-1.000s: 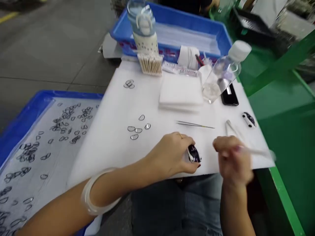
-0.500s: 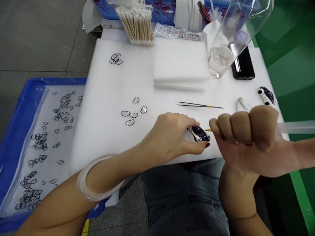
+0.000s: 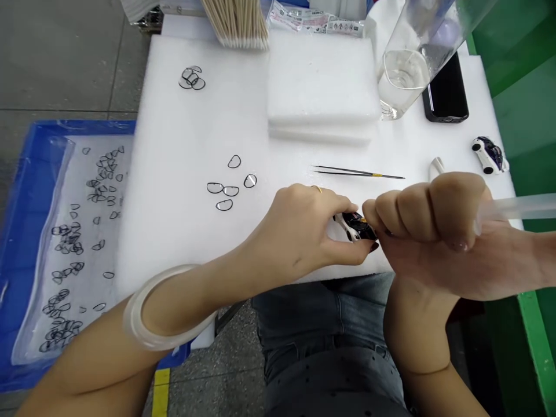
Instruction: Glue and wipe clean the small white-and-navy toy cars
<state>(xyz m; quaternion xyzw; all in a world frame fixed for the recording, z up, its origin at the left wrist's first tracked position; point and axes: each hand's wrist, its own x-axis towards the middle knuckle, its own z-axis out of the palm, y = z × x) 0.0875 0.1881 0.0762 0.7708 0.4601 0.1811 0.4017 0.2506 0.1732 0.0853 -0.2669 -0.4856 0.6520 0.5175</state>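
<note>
My left hand [image 3: 310, 231] is closed on a small white and dark toy car [image 3: 353, 226], thumb and fingers at its sides, near the front edge of the white foam-topped table. Curled into a fist, my right hand [image 3: 434, 231] grips a translucent tube [image 3: 521, 207] that sticks out to the right. A yellow tip [image 3: 364, 219] shows at the fist's left end, over the car's dark top; whether they touch I cannot tell. Behind the hands lie thin tweezers [image 3: 358, 172]. Several D-shaped, black-rimmed clear pieces [image 3: 225, 205] rest left of my left hand.
More clear pieces [image 3: 191, 77] lie at the back left. A blue tray [image 3: 24, 231] holds many others. Cotton swabs [image 3: 238, 26], a white foam block [image 3: 321, 78], a clear container with liquid [image 3: 403, 78], a phone [image 3: 447, 90] and another toy car [image 3: 489, 155] stand farther back.
The view has tipped downward. My right fist has come closer to the toy car, and the yellow tip is now over its dark top instead of beside its end.
</note>
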